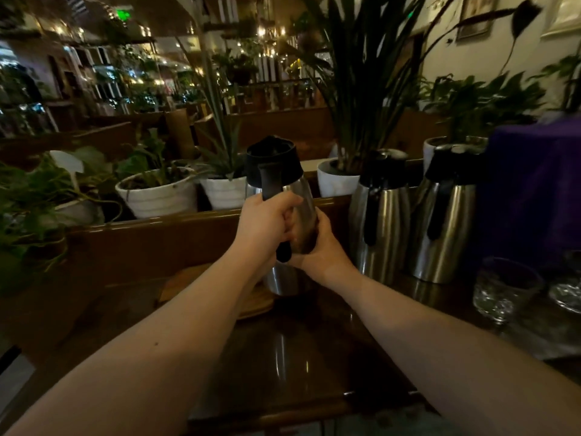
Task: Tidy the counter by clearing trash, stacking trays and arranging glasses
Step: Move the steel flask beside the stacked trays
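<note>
Both hands grip steel jug [301, 196] w/ base hid; glasses [503, 287] blurred

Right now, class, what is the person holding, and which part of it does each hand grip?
A steel jug: the left hand grips its black handle, the right hand clasps its lower body.
</note>
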